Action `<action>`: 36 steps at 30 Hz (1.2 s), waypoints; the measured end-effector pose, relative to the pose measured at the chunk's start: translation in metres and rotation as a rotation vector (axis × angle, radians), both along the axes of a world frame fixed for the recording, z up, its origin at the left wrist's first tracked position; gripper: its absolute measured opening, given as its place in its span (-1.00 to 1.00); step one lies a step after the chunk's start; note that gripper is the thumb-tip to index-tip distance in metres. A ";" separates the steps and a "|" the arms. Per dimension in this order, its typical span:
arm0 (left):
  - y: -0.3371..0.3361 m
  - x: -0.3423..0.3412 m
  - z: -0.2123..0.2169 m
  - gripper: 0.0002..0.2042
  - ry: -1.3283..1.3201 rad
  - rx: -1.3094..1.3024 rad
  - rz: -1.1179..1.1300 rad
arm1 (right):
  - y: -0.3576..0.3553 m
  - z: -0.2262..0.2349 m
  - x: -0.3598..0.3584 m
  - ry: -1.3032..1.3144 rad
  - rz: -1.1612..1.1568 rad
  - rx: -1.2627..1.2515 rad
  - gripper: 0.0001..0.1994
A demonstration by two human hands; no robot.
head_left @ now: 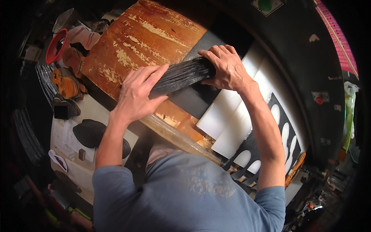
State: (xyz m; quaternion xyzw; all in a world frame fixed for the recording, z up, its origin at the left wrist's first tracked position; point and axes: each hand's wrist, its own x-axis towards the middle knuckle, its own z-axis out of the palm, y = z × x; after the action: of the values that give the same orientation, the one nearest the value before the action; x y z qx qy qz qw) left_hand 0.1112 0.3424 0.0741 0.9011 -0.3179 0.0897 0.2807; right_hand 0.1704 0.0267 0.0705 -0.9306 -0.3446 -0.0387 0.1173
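Note:
Between my two hands is a stack of thin black sheets [181,75], its many layered edges facing up. My left hand [137,91] grips the left end, thumb on the near side and fingers along the far side. At the other end my right hand [228,67] is closed round the stack, its fingertips partly hidden. The stack is held slightly tilted above a worn orange-brown board [143,42] and a dark grey sheet [193,101]. What the sheets are made of cannot be told.
White boards [222,112] lie right of the grey sheet, beside a black sheet with white rounded cut-outs [242,157]. A dark machine frame with a red button [319,100] stands on the right. At left, a pale table [62,135] bears black sole-shaped pieces [89,133]; beyond is a red basin [57,46].

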 end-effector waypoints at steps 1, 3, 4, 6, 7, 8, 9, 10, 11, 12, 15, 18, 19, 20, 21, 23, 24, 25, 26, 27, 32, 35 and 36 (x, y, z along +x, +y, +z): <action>0.002 0.001 0.004 -0.12 -0.028 0.007 -0.011 | 0.000 0.000 -0.004 -0.022 -0.018 0.000 -0.05; 0.013 0.003 0.012 -0.12 -0.064 -0.008 0.025 | 0.002 -0.003 -0.011 -0.058 -0.036 0.081 -0.02; 0.018 0.004 0.013 -0.12 -0.102 -0.046 0.037 | 0.004 -0.007 -0.013 -0.010 -0.065 0.127 -0.01; 0.026 0.009 0.011 -0.07 -0.062 0.066 0.044 | 0.006 -0.015 -0.012 0.033 -0.071 0.270 0.02; 0.026 0.011 0.007 -0.06 -0.069 0.088 0.057 | 0.007 -0.021 -0.010 0.139 -0.109 0.248 0.08; 0.027 0.013 0.002 -0.04 -0.053 0.145 0.067 | 0.005 -0.025 -0.009 0.144 -0.110 0.289 0.05; 0.029 0.012 -0.002 -0.01 -0.026 0.129 0.092 | 0.002 -0.030 -0.007 0.149 -0.109 0.326 0.03; 0.028 0.013 -0.007 -0.02 -0.027 0.133 0.100 | -0.001 -0.034 -0.007 0.167 -0.107 0.360 0.01; 0.028 0.012 -0.011 -0.03 -0.017 0.138 0.107 | -0.006 -0.037 -0.005 0.308 -0.149 0.392 0.20; 0.028 0.012 -0.013 -0.04 -0.032 0.133 0.112 | -0.009 -0.041 -0.005 0.270 -0.175 0.377 0.24; 0.028 0.012 -0.013 -0.05 -0.063 0.148 0.107 | -0.013 -0.051 -0.001 0.234 -0.291 0.374 0.41; 0.027 0.012 -0.008 -0.04 -0.123 0.171 0.106 | -0.006 -0.058 -0.002 0.291 -0.308 0.583 0.43; 0.026 0.012 -0.007 -0.02 -0.114 0.168 0.101 | -0.002 -0.060 -0.004 0.377 -0.261 0.700 0.46; 0.025 0.012 -0.006 0.00 -0.105 0.163 0.093 | 0.002 -0.063 -0.007 0.431 -0.230 0.716 0.48; 0.024 0.012 -0.006 0.02 -0.099 0.157 0.091 | 0.004 -0.063 -0.009 0.439 -0.225 0.680 0.48; 0.021 0.012 -0.006 0.04 -0.082 0.155 0.095 | 0.007 -0.064 -0.011 0.444 -0.178 0.625 0.47; 0.019 0.012 -0.006 0.05 -0.073 0.156 0.101 | 0.008 -0.063 -0.011 0.377 -0.200 0.613 0.47; 0.018 0.011 -0.006 0.05 -0.066 0.165 0.114 | 0.009 -0.062 -0.009 0.297 -0.191 0.582 0.46; 0.017 0.010 -0.006 0.06 -0.058 0.171 0.128 | 0.008 -0.059 -0.007 0.208 -0.205 0.560 0.45; 0.016 0.010 -0.007 0.06 -0.049 0.185 0.143 | 0.011 -0.058 -0.006 0.199 -0.155 0.594 0.40; 0.013 0.009 -0.010 -0.04 -0.118 0.179 0.132 | 0.015 -0.044 0.000 0.190 -0.099 0.334 0.10; 0.013 0.010 -0.012 -0.09 -0.099 0.158 0.125 | 0.021 -0.035 -0.001 -0.101 -0.009 0.215 -0.09; 0.013 0.010 -0.012 -0.10 -0.087 0.151 0.121 | 0.026 -0.034 -0.001 -0.039 0.008 0.230 -0.10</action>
State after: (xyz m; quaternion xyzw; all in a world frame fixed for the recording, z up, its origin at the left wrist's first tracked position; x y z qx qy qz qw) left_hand 0.1213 0.3551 0.0623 0.9325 -0.2807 0.1215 0.1920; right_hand 0.1697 0.0525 0.0370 -0.9086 -0.3439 -0.0957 0.2167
